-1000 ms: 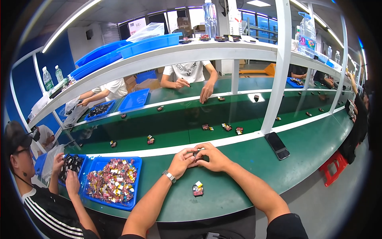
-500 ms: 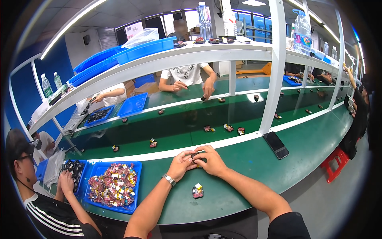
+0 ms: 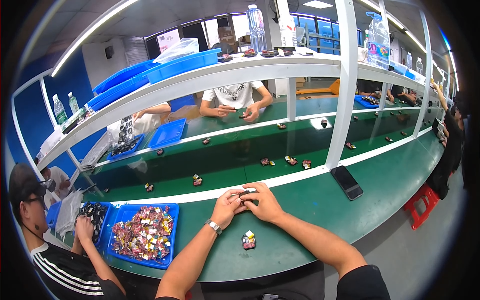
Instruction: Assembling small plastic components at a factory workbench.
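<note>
Over the green bench, my left hand [image 3: 227,206] and my right hand [image 3: 263,203] meet with fingers curled round a small black plastic part [image 3: 244,195]. Both hands pinch it, and fingers cover most of it. Closer to me on the bench lies a small black-cased unit [image 3: 248,240] with a red circuit board and a white-and-yellow tab; neither hand touches it. Left of my left forearm sits a blue tray [image 3: 174,227] heaped with red boards, wires and white-and-yellow pieces [image 3: 142,232].
A black phone [image 3: 346,183] lies right of my hands by the white rail. Beyond runs a green belt [image 3: 225,170] carrying several small units. A white post [image 3: 344,85] and shelf [image 3: 235,69] stand ahead. Co-workers sit at left and across; a red stool [image 3: 421,205] stands at right.
Units on the belt have shifted slightly right. The person across has drawn their hands back from the belt; another at far left has raised a sheet of black parts. My hands barely moved.
</note>
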Available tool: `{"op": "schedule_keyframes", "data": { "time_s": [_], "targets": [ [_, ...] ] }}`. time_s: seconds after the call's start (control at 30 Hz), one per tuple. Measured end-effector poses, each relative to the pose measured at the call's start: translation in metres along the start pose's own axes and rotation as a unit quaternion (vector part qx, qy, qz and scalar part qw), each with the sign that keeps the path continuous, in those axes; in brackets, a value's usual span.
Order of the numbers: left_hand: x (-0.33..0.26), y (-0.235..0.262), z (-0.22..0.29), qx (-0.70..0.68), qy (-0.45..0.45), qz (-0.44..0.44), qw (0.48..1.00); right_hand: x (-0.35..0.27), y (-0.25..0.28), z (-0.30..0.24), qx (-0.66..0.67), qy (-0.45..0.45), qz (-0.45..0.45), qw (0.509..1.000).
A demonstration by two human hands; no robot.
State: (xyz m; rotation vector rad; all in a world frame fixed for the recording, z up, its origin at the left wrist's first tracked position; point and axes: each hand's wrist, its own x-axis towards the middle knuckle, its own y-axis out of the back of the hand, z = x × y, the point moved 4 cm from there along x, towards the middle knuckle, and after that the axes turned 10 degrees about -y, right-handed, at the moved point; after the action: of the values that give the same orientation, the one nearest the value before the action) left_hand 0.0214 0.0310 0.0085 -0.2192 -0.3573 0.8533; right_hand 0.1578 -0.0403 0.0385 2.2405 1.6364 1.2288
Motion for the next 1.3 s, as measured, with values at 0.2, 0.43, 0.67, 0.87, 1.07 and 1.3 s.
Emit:
{"op": "schedule_keyframes", "data": {
  "time_s": [0.2,0.43,0.67,0.87,1.07,1.3],
  "targets": [
    [-0.001,0.000,-0.005,0.002,0.006,0.000,1.000,0.001,-0.002,0.006,0.018,-0.041,0.003,0.999],
    [0.001,0.000,-0.004,0.006,-0.016,0.018,1.000,0.001,-0.004,0.007,0.011,-0.026,-0.004,1.000],
    [0.000,0.000,-0.005,0.004,0.008,0.017,1.000,0.000,0.009,-0.012,-0.077,0.067,0.078,0.992],
    [-0.001,0.001,-0.004,-0.005,0.006,0.014,1.000,-0.003,0.002,-0.016,-0.126,0.084,0.077,0.985],
    [0.000,-0.002,-0.003,-0.005,0.010,0.019,1.000,-0.002,0.000,-0.015,-0.169,0.103,0.096,0.975],
    [0.001,-0.005,-0.005,0.007,0.011,0.017,1.000,-0.001,-0.003,-0.009,-0.192,0.095,0.086,0.973]
  ]
}}
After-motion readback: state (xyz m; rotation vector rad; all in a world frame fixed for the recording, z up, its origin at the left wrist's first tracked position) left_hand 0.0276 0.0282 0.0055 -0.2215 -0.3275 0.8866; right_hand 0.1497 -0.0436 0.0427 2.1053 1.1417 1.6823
